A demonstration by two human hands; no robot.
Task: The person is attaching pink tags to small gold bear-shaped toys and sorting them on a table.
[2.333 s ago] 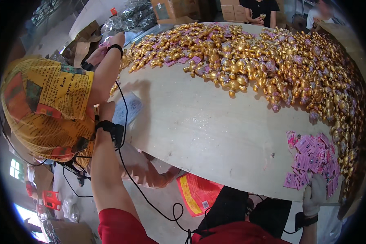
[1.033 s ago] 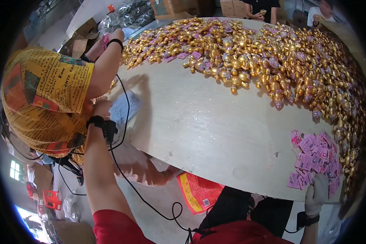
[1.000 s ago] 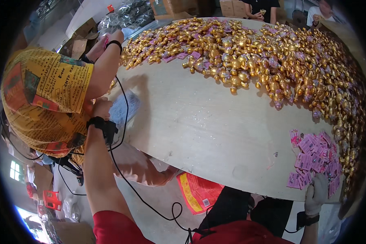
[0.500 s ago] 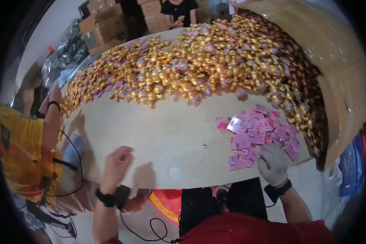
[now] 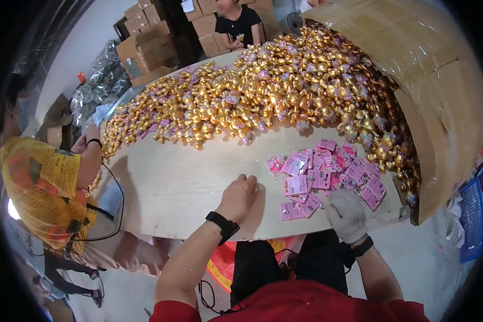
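Observation:
My left hand, bare with a black wristband, rests low over the table's middle. Its fingers are bent and close together at the tips; whatever they may pinch is hidden. In a pale glove, my right hand is curled at the near edge of a pile of pink cards. Its fingers are closed, and I cannot make out anything inside them. The cards are small, some with clear or shiny packets on them, and lie overlapping to the left of and beyond the glove.
A broad heap of shiny gold ornament-like pieces covers the table's far side. A large cardboard box lies open at the right. One co-worker in yellow stands at the left; another person in black sits across the table.
My left hand has moved right, to where a small silver piece lay; that piece no longer shows. My right hand stays by the cards. The whole view has shifted slightly.

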